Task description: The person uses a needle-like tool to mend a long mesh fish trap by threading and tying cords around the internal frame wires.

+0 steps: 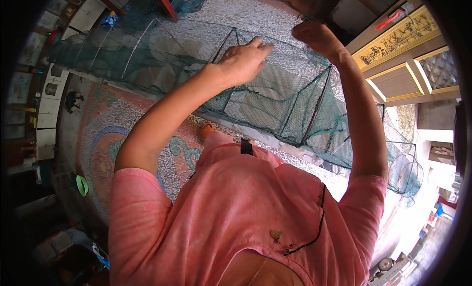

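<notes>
A long green net trap (275,97), made of mesh stretched over thin rectangular wire frames, lies across the pebbled ground (255,15) in front of the person and runs from the upper left to the lower right of the view. The left hand (243,62) rests on the top of the net near its middle, palm down. Its fingers are stretched forward and lie close together, touching the top wire and the mesh; they are not closed around anything that I can see. The right hand (317,38) is raised just above the far top edge of the net, with the fingers curled inward. Whether it pinches the mesh cannot be told. Under the net, the floor has a coloured mosaic pattern (113,143). A small green bowl (81,185) lies at the left, well apart.
</notes>
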`<action>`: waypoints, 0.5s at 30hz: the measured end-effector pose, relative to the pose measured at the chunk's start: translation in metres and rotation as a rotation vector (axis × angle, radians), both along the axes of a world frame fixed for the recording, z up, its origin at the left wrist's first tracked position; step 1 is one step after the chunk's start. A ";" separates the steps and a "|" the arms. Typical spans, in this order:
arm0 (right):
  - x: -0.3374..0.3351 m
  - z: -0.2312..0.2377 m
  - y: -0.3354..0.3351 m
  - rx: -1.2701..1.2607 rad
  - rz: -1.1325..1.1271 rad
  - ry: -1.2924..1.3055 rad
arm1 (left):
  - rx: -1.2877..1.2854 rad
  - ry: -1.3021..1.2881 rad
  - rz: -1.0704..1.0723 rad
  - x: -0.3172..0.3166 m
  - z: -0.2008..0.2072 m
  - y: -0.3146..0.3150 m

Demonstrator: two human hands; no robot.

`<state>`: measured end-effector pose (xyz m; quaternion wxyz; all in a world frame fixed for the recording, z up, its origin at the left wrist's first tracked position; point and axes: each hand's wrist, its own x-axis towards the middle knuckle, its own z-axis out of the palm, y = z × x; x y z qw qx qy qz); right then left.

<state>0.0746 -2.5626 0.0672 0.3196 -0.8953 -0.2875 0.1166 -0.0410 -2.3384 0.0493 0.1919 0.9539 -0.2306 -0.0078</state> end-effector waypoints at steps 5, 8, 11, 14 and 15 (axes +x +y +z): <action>-0.006 0.005 0.032 -0.234 0.239 0.416 | -0.205 -0.040 -0.018 -0.008 0.003 0.009; 0.010 -0.024 0.029 -0.290 0.294 0.197 | -0.270 -0.151 -0.005 -0.011 0.004 0.003; 0.000 -0.029 0.035 -0.599 0.226 -0.200 | -0.297 -0.100 -0.027 -0.006 0.000 0.006; -0.005 -0.033 0.026 -0.466 0.144 -0.198 | 0.007 -0.193 -0.032 -0.019 0.009 0.004; -0.004 -0.035 0.022 -0.418 0.142 -0.191 | 0.103 -0.254 -0.066 -0.025 0.009 0.003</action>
